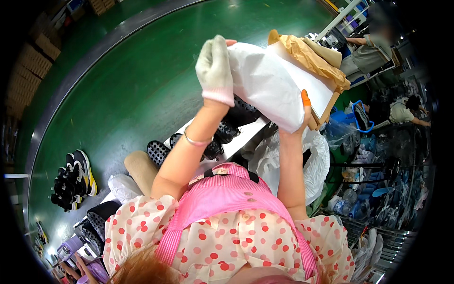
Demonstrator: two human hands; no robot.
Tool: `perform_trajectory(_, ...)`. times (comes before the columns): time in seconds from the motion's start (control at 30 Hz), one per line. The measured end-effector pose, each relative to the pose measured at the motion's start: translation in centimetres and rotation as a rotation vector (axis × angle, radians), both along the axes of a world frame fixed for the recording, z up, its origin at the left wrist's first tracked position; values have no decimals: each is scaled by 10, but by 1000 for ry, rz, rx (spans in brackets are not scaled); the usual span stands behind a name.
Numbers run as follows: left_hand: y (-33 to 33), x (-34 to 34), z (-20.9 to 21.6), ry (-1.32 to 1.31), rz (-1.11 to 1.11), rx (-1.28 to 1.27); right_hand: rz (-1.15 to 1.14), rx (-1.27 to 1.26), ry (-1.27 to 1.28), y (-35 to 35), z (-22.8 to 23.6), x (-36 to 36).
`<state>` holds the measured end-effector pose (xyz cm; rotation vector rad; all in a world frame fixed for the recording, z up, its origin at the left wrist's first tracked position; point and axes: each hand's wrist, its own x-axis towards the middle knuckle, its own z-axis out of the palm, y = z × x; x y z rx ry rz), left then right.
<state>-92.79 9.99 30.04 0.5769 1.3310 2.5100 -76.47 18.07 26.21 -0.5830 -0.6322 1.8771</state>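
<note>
My left hand (pixel 215 68), in a pale glove with a pink cuff, is raised with its fingers closed at the left edge of a white paper sheet (pixel 262 78). My right hand (pixel 295 128) holds the sheet's lower right edge, its thumb in an orange finger cover on top; the other fingers are hidden underneath. The sheet is bent and creased between the two hands. Just to its right lies a stack of white paper (pixel 314 90) with crumpled brown wrapping paper (pixel 309 54) around it.
Below my arms, black dotted shoes (pixel 158 151) stand along a white surface (pixel 243 137). A white plastic bag (pixel 317 163) hangs open by my right forearm. Black-and-yellow sneakers (pixel 75 180) are at the left. Bagged items (pixel 364 165) crowd the right, where people work farther off.
</note>
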Motion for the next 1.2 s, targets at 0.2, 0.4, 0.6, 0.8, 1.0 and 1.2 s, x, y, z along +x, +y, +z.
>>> perform_trajectory(0.2,14,-17,-8,-211,-127,54,-8,-28,-47,14,-15,-5)
perform_trajectory(0.4,23,11,-53,-250,-305,-3,59,-101,100,47,-28,-8)
perform_trajectory(0.6,9,30,-59,-710,-686,122,58,140,-160,-15,-9,-35)
perform_trajectory(0.8,-9,-15,-70,-530,-815,232,135,719,-544,-30,19,-22)
perform_trajectory(1.0,-16,-10,-62,-748,-939,354,177,1109,-826,-39,17,-21)
perform_trajectory(1.2,-21,-3,-65,-401,-802,196,342,1269,-910,-35,15,-19)
